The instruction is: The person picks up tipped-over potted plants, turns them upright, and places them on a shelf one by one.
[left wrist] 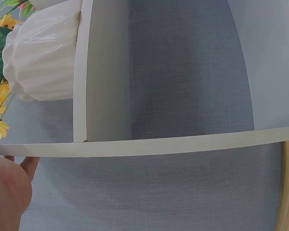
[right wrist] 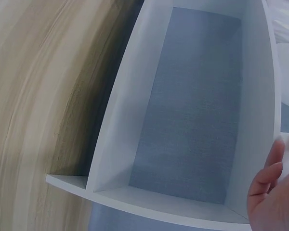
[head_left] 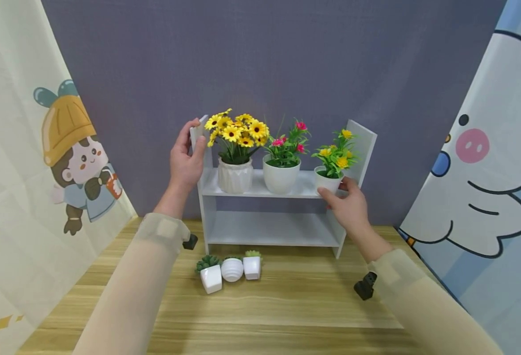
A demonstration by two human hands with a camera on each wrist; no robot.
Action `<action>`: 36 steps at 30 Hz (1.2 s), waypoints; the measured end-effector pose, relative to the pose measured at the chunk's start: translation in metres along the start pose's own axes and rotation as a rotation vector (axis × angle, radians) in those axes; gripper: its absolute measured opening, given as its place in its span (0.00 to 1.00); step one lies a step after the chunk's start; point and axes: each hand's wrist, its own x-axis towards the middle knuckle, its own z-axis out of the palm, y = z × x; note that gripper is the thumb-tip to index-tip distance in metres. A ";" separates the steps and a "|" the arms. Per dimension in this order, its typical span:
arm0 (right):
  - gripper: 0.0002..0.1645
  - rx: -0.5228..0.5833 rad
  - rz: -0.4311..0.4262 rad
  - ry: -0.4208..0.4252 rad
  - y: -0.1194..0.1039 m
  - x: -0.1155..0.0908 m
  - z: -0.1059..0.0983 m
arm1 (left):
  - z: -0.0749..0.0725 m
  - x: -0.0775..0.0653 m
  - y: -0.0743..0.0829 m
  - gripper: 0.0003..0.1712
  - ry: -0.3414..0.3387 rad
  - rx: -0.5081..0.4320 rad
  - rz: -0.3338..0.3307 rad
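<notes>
The left hand (head_left: pixel 186 162) grips the white rack (head_left: pixel 269 228) at its upper left. The right hand (head_left: pixel 351 209) pinches the small pot with yellow flowers (head_left: pixel 328 183) at the upper shelf's (head_left: pixel 304 183) right end, near the front edge; full seating of its base cannot be confirmed. Risk: released while overhanging, it could tip onto the desk (head_left: pixel 295 305). A leftward nudge could knock the pink-flowered pot (head_left: pixel 282 174).
</notes>
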 end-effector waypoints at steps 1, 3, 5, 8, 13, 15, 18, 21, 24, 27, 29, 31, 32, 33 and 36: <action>0.56 0.002 0.005 -0.002 0.000 0.001 0.001 | 0.000 0.000 0.000 0.25 0.002 -0.005 0.001; 0.57 0.001 0.016 -0.002 0.000 0.002 0.002 | 0.000 0.000 0.000 0.25 0.004 -0.007 0.003; 0.57 0.008 0.031 0.002 -0.001 0.003 0.004 | 0.000 -0.001 0.000 0.25 0.002 -0.003 0.004; 0.58 0.029 0.044 0.008 0.000 0.005 0.006 | 0.000 -0.001 0.001 0.25 -0.004 0.009 0.002; 0.55 0.061 0.055 0.017 0.001 0.008 0.011 | 0.000 -0.001 0.002 0.25 -0.007 0.008 -0.003; 0.54 0.058 0.057 0.025 0.002 0.009 0.012 | 0.000 0.000 0.002 0.25 -0.010 0.008 -0.004; 0.53 0.051 0.052 0.038 0.003 0.011 0.013 | 0.000 0.000 0.001 0.26 -0.013 0.012 -0.006; 0.51 0.050 0.042 0.050 0.004 0.013 0.015 | 0.000 0.000 0.002 0.25 -0.014 0.014 -0.010; 0.50 0.054 0.037 0.060 0.004 0.014 0.017 | 0.000 0.000 0.002 0.26 -0.016 0.015 -0.015; 0.51 0.059 0.039 0.065 0.005 0.014 0.018 | -0.001 0.000 0.001 0.26 -0.018 0.019 -0.020; 0.51 0.064 0.038 0.068 0.006 0.014 0.019 | -0.001 0.000 0.002 0.27 -0.020 0.020 -0.023; 0.51 0.070 0.037 0.072 0.006 0.013 0.020 | -0.001 0.000 0.002 0.27 -0.020 0.020 -0.023; 0.51 0.073 0.036 0.075 0.007 0.013 0.020 | -0.001 0.000 0.002 0.27 -0.021 0.020 -0.023; 0.51 0.076 0.035 0.081 0.007 0.013 0.020 | -0.001 0.000 0.003 0.27 -0.021 0.021 -0.023; 0.51 0.090 0.042 0.096 0.007 0.012 0.022 | -0.001 -0.001 0.002 0.26 -0.020 0.008 -0.021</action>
